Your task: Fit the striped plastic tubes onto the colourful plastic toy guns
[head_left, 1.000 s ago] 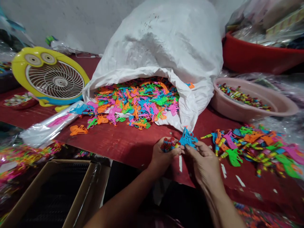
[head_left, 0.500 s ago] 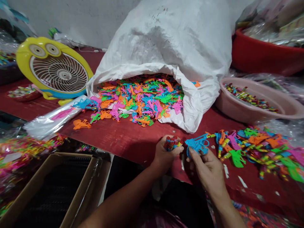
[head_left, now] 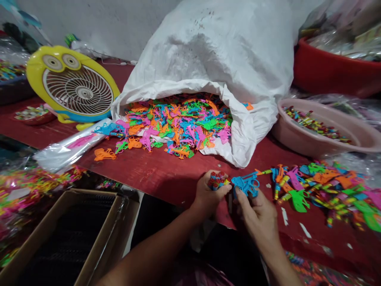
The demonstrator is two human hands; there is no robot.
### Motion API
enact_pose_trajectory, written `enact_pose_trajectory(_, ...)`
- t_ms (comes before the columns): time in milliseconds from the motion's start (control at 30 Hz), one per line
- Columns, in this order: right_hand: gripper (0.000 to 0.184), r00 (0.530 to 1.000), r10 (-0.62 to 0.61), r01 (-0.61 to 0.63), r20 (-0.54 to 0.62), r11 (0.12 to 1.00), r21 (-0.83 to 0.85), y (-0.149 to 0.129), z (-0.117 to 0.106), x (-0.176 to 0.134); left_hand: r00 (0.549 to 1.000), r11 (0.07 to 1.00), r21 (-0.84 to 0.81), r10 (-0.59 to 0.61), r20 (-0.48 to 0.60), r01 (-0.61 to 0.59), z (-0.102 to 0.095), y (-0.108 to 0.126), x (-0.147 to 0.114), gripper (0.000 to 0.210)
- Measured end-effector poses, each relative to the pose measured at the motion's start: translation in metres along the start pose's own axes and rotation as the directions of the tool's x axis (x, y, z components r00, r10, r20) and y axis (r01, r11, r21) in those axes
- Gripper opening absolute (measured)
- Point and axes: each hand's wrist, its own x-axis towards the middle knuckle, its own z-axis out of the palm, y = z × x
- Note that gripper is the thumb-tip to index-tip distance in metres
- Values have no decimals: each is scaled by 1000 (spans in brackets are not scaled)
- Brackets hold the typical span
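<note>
With our left hand (head_left: 207, 195) we grip a bundle of red-ended sticks (head_left: 217, 180) near the table's front edge (head_left: 149, 182). Our right hand (head_left: 259, 212) pinches a blue plastic toy (head_left: 246, 184) just beside them.

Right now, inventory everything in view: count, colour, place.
table: one, red, middle
sack: one, white, table's middle
loose toys: many, multicoloured, sack's mouth
toy pile: many, multicoloured, table's right
blue toys: count unclear, blue, lower centre
tubes: several, red-ended, lower centre
fan: one, yellow-blue, left of sack
plastic packaging: uncountable, clear, before fan
dish: one, red, left of fan
oval basin: one, pink, right of sack
large basin: one, red, upper right
box: one, brown, lower left
left heap: many, multicoloured, beside box
left hand: one, bare, around tubes
right hand: one, bare, gripping blue toys
</note>
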Motion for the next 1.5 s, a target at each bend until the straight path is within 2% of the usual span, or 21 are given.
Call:
enact_pose_trajectory(100, 25, 997, -79, 78, -15, 994, -79, -2, 0, 0, 1000, 1000, -2, 7, -9, -7, 0, -2, 0, 22)
enact_pose_trajectory(333, 26, 999, -16, 14, -34, 999, -40, 0, 2, -3, 1000, 1000, -7, 16, -1, -16, -1, -5, 1, 23)
enact_pose_trajectory(533, 26, 1000, 1, 0, 16, 1000, -25, -3, 5, -4, 1000, 1000, 14, 25, -11, -25, -1, -5, 2, 24)
enact_pose_trajectory(700, 26, 1000, -6, 7, 16, 999, -36, -4, 5, -4, 997, 990, 115, 81, 3, -81, -3, -6, 0, 19)
enact_pose_trajectory(900, 26, 998, -49, 53, 39, 994, -94, -13, 9, -4, 959, 879, 398, 282, 13, -263, -7, -8, -3, 9)
enact_pose_trajectory(1000, 27, 998, -66, 67, 9, 985, -161, -18, 13, -4, 942, 823, 479, 335, 24, -305, -8, -8, -5, 9)
enact_pose_trajectory(1067, 30, 1000, -12, 12, -1, 996, -93, -17, 15, -4, 937, 791, 526, 348, 35, -313, -8, -8, -6, 10)
enact_pose_trajectory(1167, 34, 990, 119, -125, 69, 989, 84, -15, 18, -4, 933, 755, 573, 356, 50, -319, -8, -7, -9, 11)
enact_pose_trajectory(1200, 34, 991, 118, -124, 65, 988, 88, -14, 17, -4, 931, 747, 579, 361, 56, -325, -8, -7, -9, 12)
enact_pose_trajectory(1333, 29, 999, -36, 34, -37, 997, -67, -14, 15, -4, 917, 733, 575, 392, 80, -363, -8, -6, -11, 15)
enact_pose_trajectory(1400, 32, 999, 44, -45, 31, 999, 26, -15, 13, -2, 913, 739, 562, 400, 78, -371, -7, -4, -12, 15)
enact_pose_trajectory(1500, 40, 964, 216, -247, 154, 942, 229, -14, 14, 0, 915, 763, 531, 398, 65, -370, -6, -3, -11, 15)
